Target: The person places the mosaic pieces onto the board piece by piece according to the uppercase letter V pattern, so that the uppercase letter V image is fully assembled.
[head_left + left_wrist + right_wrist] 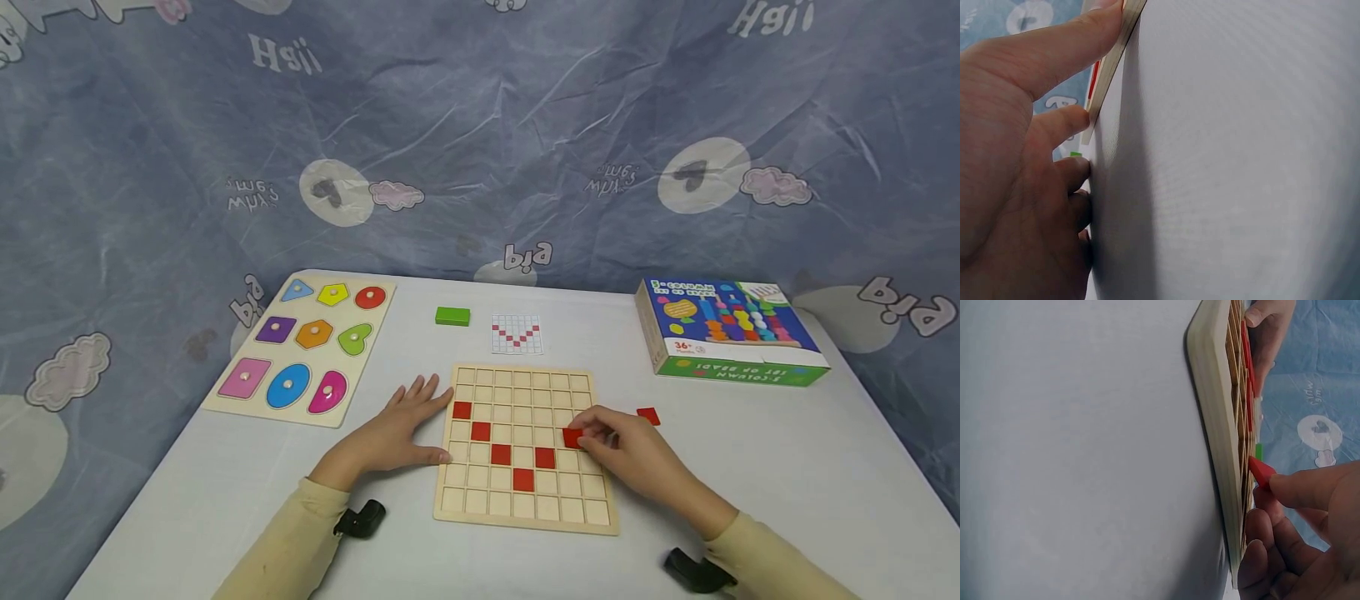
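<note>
A wooden grid board (pixel 533 527) lies flat on the table, with several red square tiles (pixel 523 479) in its cells forming a bent diagonal line. My right hand (pixel 637 454) pinches another red tile (pixel 1262 471) between thumb and fingertips over the board's right side. In the right wrist view that tile is tilted, one corner close to the grid; whether it touches, I cannot tell. With fingers spread, my left hand (pixel 393 433) touches the board's left edge with thumb and index finger. One loose red tile (pixel 648 416) lies right of the board, partly behind the right hand.
Behind the board lie a card printed with a red V pattern (pixel 516 334) and a green block (pixel 452 317). A knobbed shape puzzle (pixel 348 392) is at the left. At the back right sits a bead game box (pixel 735 333). A patterned blue cloth (pixel 480 125) hangs behind the table.
</note>
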Action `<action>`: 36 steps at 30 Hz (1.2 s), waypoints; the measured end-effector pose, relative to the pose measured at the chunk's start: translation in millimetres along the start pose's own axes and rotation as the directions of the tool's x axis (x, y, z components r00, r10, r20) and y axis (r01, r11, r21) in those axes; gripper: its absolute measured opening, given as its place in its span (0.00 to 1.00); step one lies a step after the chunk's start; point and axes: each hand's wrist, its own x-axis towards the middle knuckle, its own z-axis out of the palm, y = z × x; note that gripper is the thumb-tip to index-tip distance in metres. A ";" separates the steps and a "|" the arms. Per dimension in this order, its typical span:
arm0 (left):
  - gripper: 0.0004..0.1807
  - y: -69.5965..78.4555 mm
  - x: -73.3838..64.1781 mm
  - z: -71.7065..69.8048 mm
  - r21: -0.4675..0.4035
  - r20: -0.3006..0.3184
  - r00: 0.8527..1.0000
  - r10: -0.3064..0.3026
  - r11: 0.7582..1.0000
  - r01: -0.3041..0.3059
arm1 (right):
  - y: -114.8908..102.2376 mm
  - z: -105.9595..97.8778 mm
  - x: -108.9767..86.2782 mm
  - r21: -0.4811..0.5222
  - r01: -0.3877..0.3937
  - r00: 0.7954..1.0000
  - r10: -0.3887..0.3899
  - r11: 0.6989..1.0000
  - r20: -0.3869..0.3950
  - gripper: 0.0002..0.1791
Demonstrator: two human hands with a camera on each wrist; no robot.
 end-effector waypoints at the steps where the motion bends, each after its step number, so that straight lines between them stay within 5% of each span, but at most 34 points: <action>1: 0.55 0.1 -0.1 -0.2 -0.003 -0.002 1.000 0.004 1.000 -0.004 | -0.4 0.5 0.5 0.002 0.002 1.000 -0.002 1.000 0.002 0.11; 19: 0.54 0.6 -0.2 -0.7 -0.014 0.009 1.000 0.009 1.000 -0.009 | -4.6 8.5 5.6 0.020 0.017 1.000 -0.017 1.000 0.011 0.11; 36: 0.55 -1.0 0.7 -0.1 -0.010 0.011 1.000 0.015 1.000 -0.014 | -4.7 10.0 7.9 -0.076 0.047 0.999 -0.048 0.996 -0.011 0.12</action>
